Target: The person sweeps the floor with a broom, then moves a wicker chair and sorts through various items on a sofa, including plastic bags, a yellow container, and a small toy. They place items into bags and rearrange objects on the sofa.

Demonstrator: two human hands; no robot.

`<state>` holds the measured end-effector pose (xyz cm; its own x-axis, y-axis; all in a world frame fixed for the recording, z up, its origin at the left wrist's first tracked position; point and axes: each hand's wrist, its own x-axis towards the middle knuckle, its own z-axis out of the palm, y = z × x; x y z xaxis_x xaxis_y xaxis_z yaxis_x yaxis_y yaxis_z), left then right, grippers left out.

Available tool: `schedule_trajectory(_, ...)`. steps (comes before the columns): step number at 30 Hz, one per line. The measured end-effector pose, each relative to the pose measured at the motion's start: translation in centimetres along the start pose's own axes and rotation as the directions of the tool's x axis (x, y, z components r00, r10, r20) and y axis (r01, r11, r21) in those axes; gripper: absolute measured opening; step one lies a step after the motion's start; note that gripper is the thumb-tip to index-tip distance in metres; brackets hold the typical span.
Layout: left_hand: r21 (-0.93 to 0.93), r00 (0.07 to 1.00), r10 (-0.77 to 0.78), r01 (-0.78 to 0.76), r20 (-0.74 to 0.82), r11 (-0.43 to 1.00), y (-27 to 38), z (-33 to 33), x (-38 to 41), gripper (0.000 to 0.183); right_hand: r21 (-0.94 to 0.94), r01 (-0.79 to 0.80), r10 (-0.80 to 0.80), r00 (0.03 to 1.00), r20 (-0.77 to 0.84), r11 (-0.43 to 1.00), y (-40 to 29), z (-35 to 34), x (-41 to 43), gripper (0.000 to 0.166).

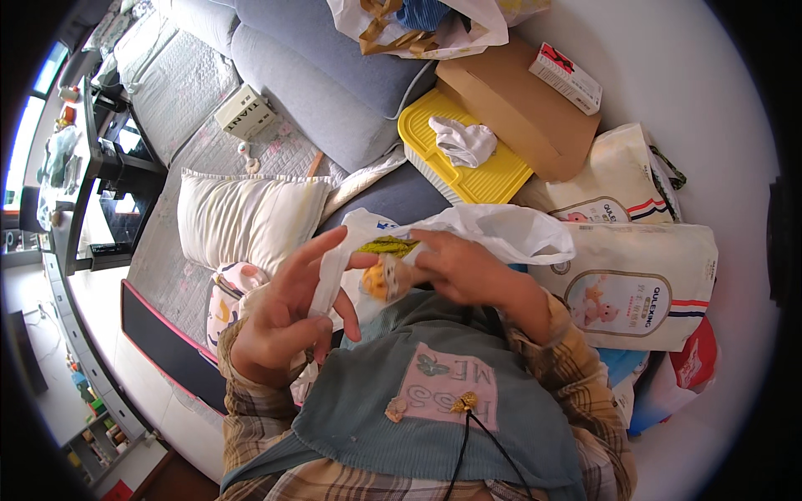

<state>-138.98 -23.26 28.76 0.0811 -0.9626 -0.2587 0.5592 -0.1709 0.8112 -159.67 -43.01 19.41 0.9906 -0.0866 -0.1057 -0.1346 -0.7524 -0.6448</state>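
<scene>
A white plastic bag (489,219) lies open in front of me, with something yellow-green (388,245) inside. My left hand (294,307) has its fingers spread at the bag's left side; a strip of the bag crosses its fingers. Between my hands is a small doll-like toy with a yellow top (380,279), somewhat blurred. The fingers of my right hand (463,269) grip its paler end, above the bag's opening. A green-grey corduroy apron (438,388) with a pink patch covers my front.
A striped pillow (250,216) and a box (245,113) lie on the quilted sofa cover. Beyond the bag is a yellow lidded container (463,181) under a white cloth (463,141). Beside it are a cardboard box (520,106) and printed packages (626,285) on the right.
</scene>
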Motion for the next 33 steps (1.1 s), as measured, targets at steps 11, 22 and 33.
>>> schedule_trajectory(11, -0.034, 0.990, 0.140, -0.141, -0.029, 0.989, -1.4, -2.0, 0.8, 0.087, 0.092, -0.266, 0.210, 0.894, 0.397, 0.960, -0.2, -3.4, -5.8, 0.027)
schedule_trajectory(22, 0.014, 0.994, 0.109, -0.109, 0.013, 0.994, -1.5, -2.3, 1.0, 0.085, 0.667, -0.124, 0.479, 0.792, -0.380, 0.735, 0.2, -12.5, -7.1, 0.033)
schedule_trajectory(33, 0.299, 0.998, 0.038, -0.023, -0.045, 0.954, -2.5, -1.4, -0.4, 0.053, 0.100, -0.622, 0.607, 0.696, -0.383, 0.776, 12.8, -6.6, 0.9, 0.023)
